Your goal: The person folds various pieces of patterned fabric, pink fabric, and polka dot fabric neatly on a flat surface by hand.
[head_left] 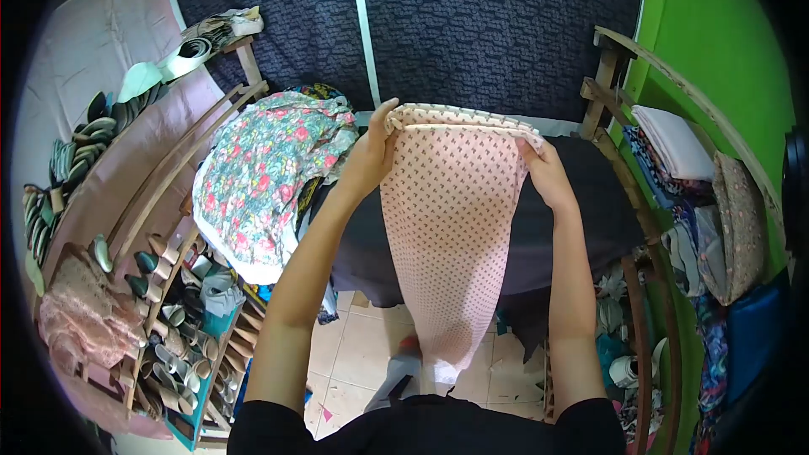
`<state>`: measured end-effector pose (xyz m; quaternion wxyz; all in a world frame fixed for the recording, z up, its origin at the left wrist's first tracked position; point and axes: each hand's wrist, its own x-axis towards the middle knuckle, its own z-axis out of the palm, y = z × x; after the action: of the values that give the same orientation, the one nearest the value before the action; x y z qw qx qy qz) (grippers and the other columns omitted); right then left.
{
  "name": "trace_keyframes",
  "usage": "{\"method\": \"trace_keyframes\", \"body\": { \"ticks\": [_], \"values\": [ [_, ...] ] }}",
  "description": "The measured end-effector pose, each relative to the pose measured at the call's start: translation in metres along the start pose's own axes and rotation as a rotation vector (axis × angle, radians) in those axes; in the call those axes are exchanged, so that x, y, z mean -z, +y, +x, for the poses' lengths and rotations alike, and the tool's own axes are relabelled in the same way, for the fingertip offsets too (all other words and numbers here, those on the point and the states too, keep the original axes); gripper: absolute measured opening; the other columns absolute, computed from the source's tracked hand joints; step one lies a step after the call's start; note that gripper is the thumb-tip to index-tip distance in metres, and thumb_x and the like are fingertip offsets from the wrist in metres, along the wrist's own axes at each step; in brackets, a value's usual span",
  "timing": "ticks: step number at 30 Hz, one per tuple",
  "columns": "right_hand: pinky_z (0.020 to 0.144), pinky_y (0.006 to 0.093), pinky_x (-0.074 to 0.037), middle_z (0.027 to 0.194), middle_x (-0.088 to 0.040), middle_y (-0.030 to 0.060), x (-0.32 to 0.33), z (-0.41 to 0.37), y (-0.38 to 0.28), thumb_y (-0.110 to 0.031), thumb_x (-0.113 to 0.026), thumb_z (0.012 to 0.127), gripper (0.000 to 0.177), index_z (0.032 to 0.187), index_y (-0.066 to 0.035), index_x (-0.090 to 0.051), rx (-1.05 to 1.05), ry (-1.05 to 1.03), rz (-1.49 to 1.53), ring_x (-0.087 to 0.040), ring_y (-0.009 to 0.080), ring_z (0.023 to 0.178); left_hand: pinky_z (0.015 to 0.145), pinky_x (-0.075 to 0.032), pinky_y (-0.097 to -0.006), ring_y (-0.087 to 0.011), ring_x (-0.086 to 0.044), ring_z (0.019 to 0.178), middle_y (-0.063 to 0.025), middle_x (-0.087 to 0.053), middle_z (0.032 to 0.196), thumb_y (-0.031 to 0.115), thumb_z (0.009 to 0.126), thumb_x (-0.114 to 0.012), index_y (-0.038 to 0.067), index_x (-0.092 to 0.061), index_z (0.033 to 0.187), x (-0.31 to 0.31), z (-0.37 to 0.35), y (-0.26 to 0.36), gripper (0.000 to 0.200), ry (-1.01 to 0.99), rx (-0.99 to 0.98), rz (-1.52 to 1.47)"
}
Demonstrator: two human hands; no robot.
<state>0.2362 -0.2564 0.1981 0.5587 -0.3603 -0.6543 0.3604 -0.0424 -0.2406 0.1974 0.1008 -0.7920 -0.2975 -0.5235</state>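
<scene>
A long pink cloth (451,202) with small dark printed motifs hangs in front of me, its top edge stretched out sideways and its lower end narrowing toward the floor. My left hand (373,152) pinches the upper left corner, thumb up. At the upper right corner, the fingers of my right hand (546,170) are closed on the same cloth. A folded band or hem runs along the top between both hands. Left of my left hand lies a crumpled floral cloth (270,168) with red flowers. Behind the pink cloth, a dark cover (581,202) is partly hidden.
Wooden racks with several shoe forms (173,371) stand at the lower left, beside a pink lace cloth (93,312). Folded fabrics (674,147) are stacked on the right by a green wall (712,34). Dark patterned fabric (497,25) covers the back. Scraps lie on the tiled floor (350,362).
</scene>
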Motion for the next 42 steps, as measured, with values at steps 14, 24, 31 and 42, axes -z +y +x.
{"method": "trace_keyframes", "body": {
  "ticks": [14,24,31,42],
  "values": [
    [0.076,0.0223,-0.041,0.095,-0.061,0.0037,0.032,0.314,0.151,-0.019,-0.046,0.093,0.028,0.108,0.003,-0.055,0.084,0.203,-0.257,-0.051,0.0072,0.084,0.070,-0.045,-0.0360,-0.0381,-0.061,0.081,-0.0300,-0.057,0.089,0.002,0.087,-0.040,0.009,-0.013,0.133,-0.147,0.164,-0.235,0.053,-0.108,0.539,-0.253],
    [0.084,0.0365,-0.042,0.103,-0.059,0.0224,0.032,0.322,0.389,-0.020,-0.048,0.088,0.032,0.111,0.003,-0.053,-0.277,0.188,-0.544,-0.056,0.0342,0.097,0.065,-0.046,-0.0402,-0.0340,-0.060,0.071,-0.0224,-0.058,0.079,0.011,0.086,-0.046,0.003,-0.023,0.129,-0.336,0.019,-0.403,0.050,-0.395,0.906,-0.281],
    [0.102,0.0503,-0.020,0.136,-0.031,0.0208,-0.007,0.208,0.323,-0.023,-0.047,0.088,0.047,0.129,-0.002,-0.039,-0.054,-0.081,-0.933,-0.027,0.0397,0.125,0.099,-0.021,-0.0560,-0.0342,-0.035,0.119,-0.0191,-0.041,0.124,0.028,0.085,-0.049,0.002,-0.032,0.131,-0.284,0.006,-0.271,0.055,-0.561,0.465,0.089],
    [0.102,0.0435,-0.026,0.129,-0.039,0.0257,0.061,0.042,0.274,-0.022,-0.044,0.089,0.043,0.122,0.006,-0.044,-0.278,-0.059,-1.212,-0.034,0.0384,0.122,0.099,-0.025,-0.0514,-0.0374,-0.033,0.123,-0.0213,-0.033,0.135,0.038,0.084,-0.051,0.009,-0.041,0.129,-0.159,-0.126,-0.111,0.055,-0.812,0.591,0.318]
  ]
}}
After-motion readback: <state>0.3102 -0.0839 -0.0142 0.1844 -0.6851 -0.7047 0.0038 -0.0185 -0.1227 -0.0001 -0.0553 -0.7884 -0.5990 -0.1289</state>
